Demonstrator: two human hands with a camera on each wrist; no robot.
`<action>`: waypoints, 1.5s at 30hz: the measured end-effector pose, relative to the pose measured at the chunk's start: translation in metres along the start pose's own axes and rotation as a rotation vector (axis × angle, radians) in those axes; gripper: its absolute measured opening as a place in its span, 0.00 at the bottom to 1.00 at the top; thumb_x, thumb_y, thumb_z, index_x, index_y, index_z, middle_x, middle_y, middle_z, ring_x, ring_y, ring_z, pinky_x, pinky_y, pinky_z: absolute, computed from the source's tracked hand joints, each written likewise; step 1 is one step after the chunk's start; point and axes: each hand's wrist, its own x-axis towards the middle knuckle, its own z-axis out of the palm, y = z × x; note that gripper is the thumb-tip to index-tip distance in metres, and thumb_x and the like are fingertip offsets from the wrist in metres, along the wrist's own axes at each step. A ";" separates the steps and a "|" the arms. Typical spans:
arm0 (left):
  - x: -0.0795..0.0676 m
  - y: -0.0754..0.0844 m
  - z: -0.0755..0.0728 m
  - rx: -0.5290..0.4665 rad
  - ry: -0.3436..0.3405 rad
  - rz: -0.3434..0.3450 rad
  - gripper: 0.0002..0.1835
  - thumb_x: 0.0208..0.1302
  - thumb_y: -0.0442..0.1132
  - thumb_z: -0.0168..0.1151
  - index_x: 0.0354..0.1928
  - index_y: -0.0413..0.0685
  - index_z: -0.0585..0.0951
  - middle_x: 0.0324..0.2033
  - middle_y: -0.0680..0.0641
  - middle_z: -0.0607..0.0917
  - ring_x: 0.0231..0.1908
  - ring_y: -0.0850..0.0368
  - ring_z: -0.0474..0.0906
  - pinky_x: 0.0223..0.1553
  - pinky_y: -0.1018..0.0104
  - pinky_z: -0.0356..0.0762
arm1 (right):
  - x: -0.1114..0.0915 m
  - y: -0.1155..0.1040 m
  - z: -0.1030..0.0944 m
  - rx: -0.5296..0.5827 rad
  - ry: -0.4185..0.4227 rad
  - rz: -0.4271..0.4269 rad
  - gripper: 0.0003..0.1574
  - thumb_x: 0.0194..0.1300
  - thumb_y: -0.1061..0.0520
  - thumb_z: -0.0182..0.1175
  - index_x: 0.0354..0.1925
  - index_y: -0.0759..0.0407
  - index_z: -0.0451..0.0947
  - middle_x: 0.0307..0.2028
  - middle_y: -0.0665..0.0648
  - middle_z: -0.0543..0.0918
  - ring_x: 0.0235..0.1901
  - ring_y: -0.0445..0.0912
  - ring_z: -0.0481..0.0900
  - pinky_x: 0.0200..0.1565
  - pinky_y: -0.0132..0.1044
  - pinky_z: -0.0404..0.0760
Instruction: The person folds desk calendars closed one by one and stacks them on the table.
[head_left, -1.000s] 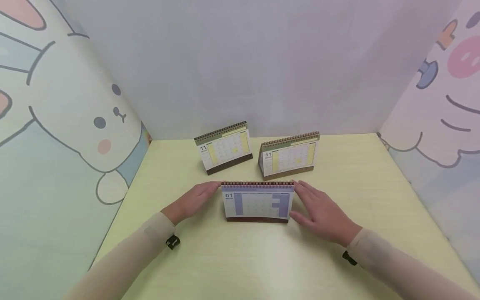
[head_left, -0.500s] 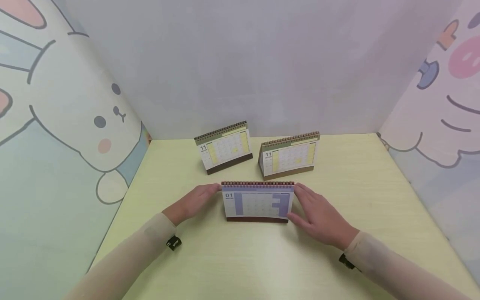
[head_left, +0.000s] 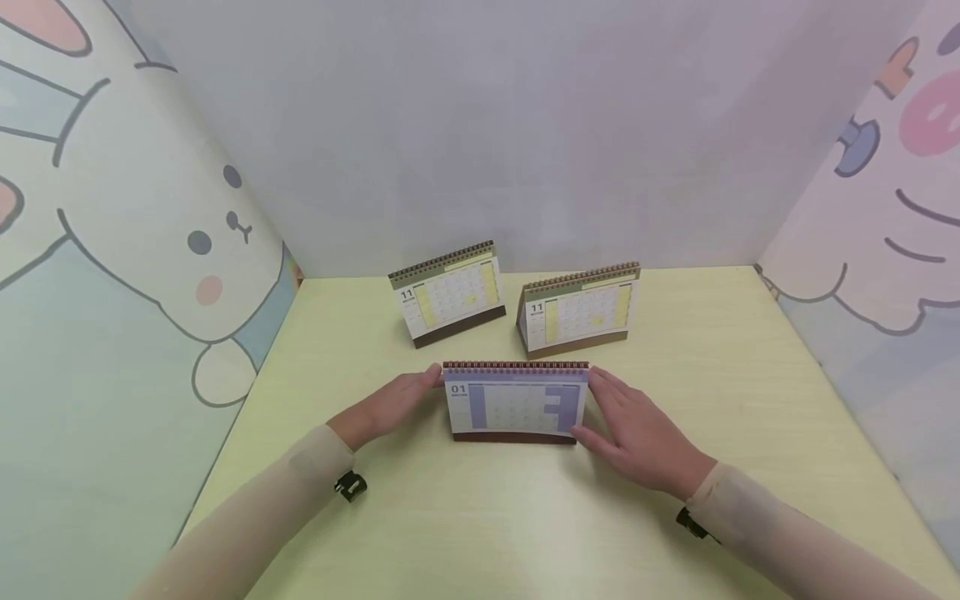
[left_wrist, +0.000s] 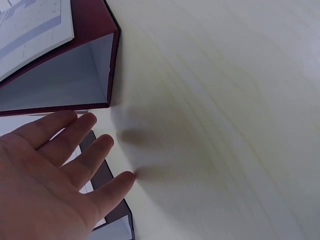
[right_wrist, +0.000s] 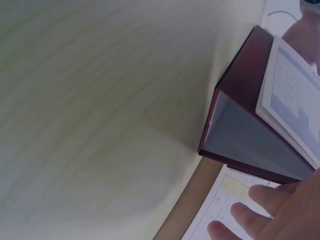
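Note:
A desk calendar (head_left: 517, 408) with a lilac page marked 01, a dark red base and a spiral along its top stands upright on the table between the two hands. My left hand (head_left: 393, 404) is at its left end, the thumb by the spiral's corner; in the left wrist view its fingers (left_wrist: 87, 160) are extended and spread beside the calendar's open end. At the other end is my right hand (head_left: 645, 437), fingers stretched along the side, thumb tip overlapping the lower right corner. In the right wrist view the fingers (right_wrist: 252, 217) extend near the back of the base, partly cut off.
Two more desk calendars with yellow pages marked 11 stand behind: one with a dark base (head_left: 450, 296) at left, another with a brown base (head_left: 581, 312) at right. The pale table (head_left: 510, 517) ends at a plain back wall (head_left: 480, 133), with cartoon-printed side walls.
My right hand has shifted slightly left, its thumb coming over the calendar's lower right corner. My left thumb has lifted a little at the spiral's corner. The calendars stay in place.

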 end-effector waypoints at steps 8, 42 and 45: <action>0.000 0.002 0.001 -0.016 -0.017 -0.012 0.51 0.93 0.75 0.20 0.92 0.48 0.71 0.93 0.39 0.68 0.97 0.31 0.51 0.97 0.26 0.43 | 0.001 -0.001 0.001 0.005 -0.014 0.008 0.58 0.90 0.33 0.61 0.93 0.70 0.57 0.91 0.73 0.66 0.90 0.72 0.69 0.85 0.74 0.76; -0.002 0.007 0.007 -0.117 -0.033 -0.020 0.54 0.90 0.78 0.14 0.97 0.50 0.59 0.97 0.41 0.55 0.99 0.35 0.41 0.98 0.29 0.36 | 0.005 -0.004 0.000 0.041 -0.029 0.008 0.58 0.90 0.31 0.60 0.93 0.66 0.57 0.92 0.71 0.65 0.91 0.71 0.68 0.85 0.74 0.75; -0.002 0.008 0.008 -0.115 -0.028 -0.011 0.53 0.91 0.77 0.14 0.97 0.49 0.59 0.97 0.40 0.55 0.98 0.34 0.40 0.98 0.29 0.36 | 0.005 -0.004 0.001 0.042 -0.044 0.024 0.60 0.90 0.30 0.59 0.94 0.69 0.55 0.93 0.72 0.62 0.92 0.72 0.65 0.87 0.74 0.73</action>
